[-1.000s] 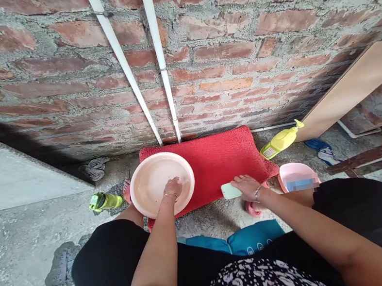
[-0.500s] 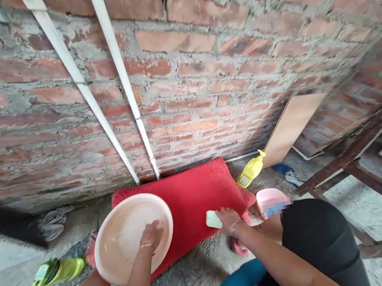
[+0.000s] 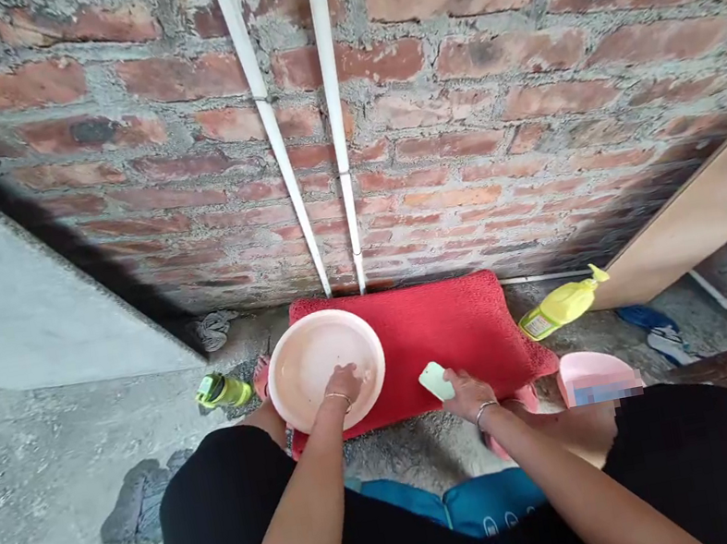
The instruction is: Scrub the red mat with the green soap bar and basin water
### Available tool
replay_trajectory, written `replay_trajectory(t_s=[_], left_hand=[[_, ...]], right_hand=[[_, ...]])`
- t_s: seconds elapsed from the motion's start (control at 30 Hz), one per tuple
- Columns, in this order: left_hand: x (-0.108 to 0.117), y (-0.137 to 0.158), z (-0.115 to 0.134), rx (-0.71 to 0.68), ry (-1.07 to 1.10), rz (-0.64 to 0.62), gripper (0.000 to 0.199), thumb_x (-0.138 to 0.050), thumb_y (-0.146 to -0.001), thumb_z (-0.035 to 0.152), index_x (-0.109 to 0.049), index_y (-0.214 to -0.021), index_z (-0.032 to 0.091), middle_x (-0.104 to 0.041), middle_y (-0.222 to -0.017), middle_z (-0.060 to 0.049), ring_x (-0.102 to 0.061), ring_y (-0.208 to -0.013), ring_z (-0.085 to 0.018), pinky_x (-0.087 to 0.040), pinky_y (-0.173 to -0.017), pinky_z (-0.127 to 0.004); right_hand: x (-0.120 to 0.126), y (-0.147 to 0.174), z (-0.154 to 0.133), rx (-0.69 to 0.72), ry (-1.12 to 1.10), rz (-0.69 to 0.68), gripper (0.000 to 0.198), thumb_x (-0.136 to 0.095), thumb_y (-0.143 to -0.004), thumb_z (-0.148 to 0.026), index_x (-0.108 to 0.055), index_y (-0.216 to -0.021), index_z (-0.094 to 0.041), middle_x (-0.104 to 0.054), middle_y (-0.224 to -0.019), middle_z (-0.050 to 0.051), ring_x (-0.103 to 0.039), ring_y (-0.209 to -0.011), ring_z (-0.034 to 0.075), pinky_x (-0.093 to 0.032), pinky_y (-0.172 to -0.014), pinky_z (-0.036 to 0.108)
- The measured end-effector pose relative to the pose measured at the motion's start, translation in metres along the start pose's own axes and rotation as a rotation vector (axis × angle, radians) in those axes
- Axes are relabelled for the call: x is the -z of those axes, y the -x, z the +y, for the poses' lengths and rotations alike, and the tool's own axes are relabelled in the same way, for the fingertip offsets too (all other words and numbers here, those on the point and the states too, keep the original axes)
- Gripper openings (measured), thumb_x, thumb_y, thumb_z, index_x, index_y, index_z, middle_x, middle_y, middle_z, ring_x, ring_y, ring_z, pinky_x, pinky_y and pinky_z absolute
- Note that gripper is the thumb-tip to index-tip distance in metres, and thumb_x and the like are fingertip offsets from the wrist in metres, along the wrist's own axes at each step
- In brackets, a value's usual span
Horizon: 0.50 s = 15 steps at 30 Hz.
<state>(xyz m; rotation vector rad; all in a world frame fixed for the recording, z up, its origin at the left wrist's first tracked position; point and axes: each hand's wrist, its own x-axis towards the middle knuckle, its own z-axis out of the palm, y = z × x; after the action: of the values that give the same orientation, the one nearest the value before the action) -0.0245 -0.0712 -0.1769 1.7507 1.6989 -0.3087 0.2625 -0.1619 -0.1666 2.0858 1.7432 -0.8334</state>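
A wide pale basin (image 3: pixel 294 359) stands on the left end of a red cloth-covered block (image 3: pixel 441 314). Inside it rests my left hand (image 3: pixel 346 382), fingers stretched toward the basin's right side, with nothing seen in its grasp. Shallow water seems to lie in the basin. My right hand (image 3: pixel 468 394) pinches a flat, pale green phone case (image 3: pixel 435 381) by its right edge, with a small dark dot near the top corner. The case hovers over the front edge of the red cover, to the right of the basin and apart from it.
A yellow pump bottle (image 3: pixel 563 305) stands right of the red block, near a small pink basin (image 3: pixel 595 367). To the left is a green bottle (image 3: pixel 224 390). A brick wall (image 3: pixel 426 148) with two white pipes rises behind; a board (image 3: pixel 697 213) leans at right.
The view has swung left and down, so everything sits differently in it. My left hand stays in the basin; my right hand still holds the phone case, now showing more of its face.
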Motion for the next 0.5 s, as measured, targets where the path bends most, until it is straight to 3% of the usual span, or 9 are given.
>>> replay_trajectory(t_s=[0.13, 0.23, 0.37, 0.5], left_hand=[[0.005, 0.001, 0.001, 0.021, 0.017, -0.012, 0.05, -0.054, -0.104, 0.026, -0.064, -0.152, 0.02, -0.069, -0.154, -0.016, -0.067, -0.14, -0.028, -0.053, -0.117, -0.039], [0.007, -0.004, 0.0, 0.035, 0.046, -0.016, 0.052, -0.054, -0.104, 0.025, -0.062, -0.155, 0.022, -0.065, -0.158, -0.015, -0.065, -0.144, -0.027, -0.051, -0.118, -0.036], [0.006, -0.011, -0.001, 0.053, 0.084, -0.006, 0.05, -0.054, -0.105, 0.026, -0.063, -0.154, 0.02, -0.061, -0.161, -0.018, -0.062, -0.147, -0.027, -0.05, -0.12, -0.035], [0.002, -0.014, 0.001, 0.065, 0.115, -0.011, 0.048, -0.056, -0.105, 0.028, -0.064, -0.152, 0.021, -0.062, -0.16, -0.018, -0.063, -0.145, -0.028, -0.051, -0.119, -0.038]], right_hand=[[0.004, -0.013, -0.04, 0.326, 0.178, -0.048, 0.064, -0.075, -0.083, -0.015, -0.068, -0.145, -0.029, -0.064, -0.154, 0.013, -0.059, -0.145, 0.034, -0.039, -0.123, 0.047], [0.008, -0.028, -0.06, 0.473, 0.223, -0.135, 0.068, -0.075, -0.082, -0.009, -0.07, -0.146, -0.031, -0.06, -0.162, 0.012, -0.051, -0.154, 0.033, -0.03, -0.131, 0.05], [0.011, -0.048, -0.072, 0.49, 0.199, -0.158, 0.071, -0.077, -0.081, -0.005, -0.07, -0.148, -0.026, -0.06, -0.163, 0.013, -0.05, -0.156, 0.036, -0.028, -0.132, 0.049], [0.014, -0.056, -0.057, 0.367, 0.129, -0.04, 0.063, -0.082, -0.081, -0.007, -0.074, -0.141, -0.024, -0.068, -0.15, 0.013, -0.06, -0.142, 0.034, -0.034, -0.125, 0.042]])
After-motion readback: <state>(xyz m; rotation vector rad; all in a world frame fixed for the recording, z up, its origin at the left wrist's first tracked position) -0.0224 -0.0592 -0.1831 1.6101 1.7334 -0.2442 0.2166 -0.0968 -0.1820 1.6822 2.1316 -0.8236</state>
